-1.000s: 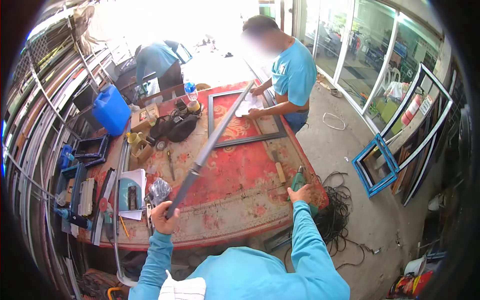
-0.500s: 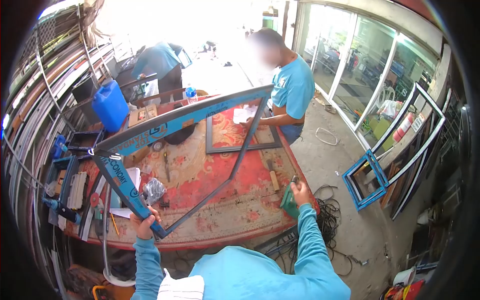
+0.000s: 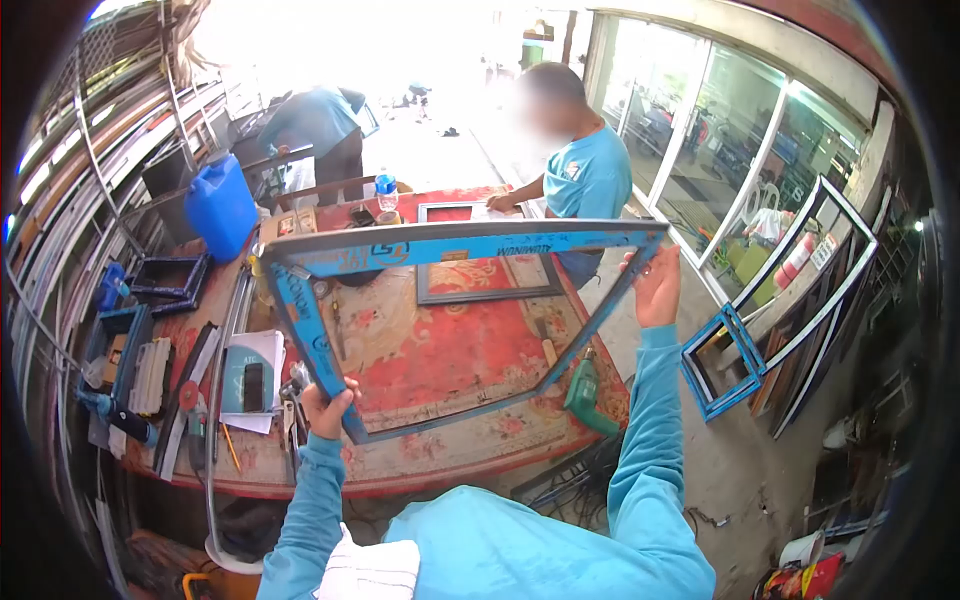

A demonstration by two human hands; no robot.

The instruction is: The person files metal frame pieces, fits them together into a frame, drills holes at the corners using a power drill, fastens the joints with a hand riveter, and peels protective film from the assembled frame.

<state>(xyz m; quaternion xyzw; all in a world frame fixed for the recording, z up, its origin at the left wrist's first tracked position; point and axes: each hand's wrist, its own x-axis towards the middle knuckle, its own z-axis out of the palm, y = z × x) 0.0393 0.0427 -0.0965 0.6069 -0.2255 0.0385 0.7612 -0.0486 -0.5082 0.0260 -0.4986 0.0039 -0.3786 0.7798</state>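
Note:
A rectangular aluminum window frame (image 3: 345, 257) with blue printed protective film is raised and tilted above the table. My left hand (image 3: 328, 408) is closed around its lower left side. At the upper right corner, my right hand (image 3: 657, 285) grips the frame, its fingers partly hidden behind the edge. A green power drill (image 3: 588, 395) lies at the table's right edge, below my right hand. Beyond the held frame, a dark grey frame (image 3: 490, 297) rests flat on the red patterned table (image 3: 430, 370).
A co-worker (image 3: 590, 170) stands across the table, one hand on papers; another person (image 3: 315, 130) bends farther back. On the left are a blue jerrycan (image 3: 222, 208), a phone (image 3: 254, 387) on papers and an angle grinder (image 3: 192, 425). Frames (image 3: 725, 360) lean at right.
My right hand has let go of the drill, now on the table, and taken the frame's upper right corner. The frame has swung lower and more level, shifting right with my left hand.

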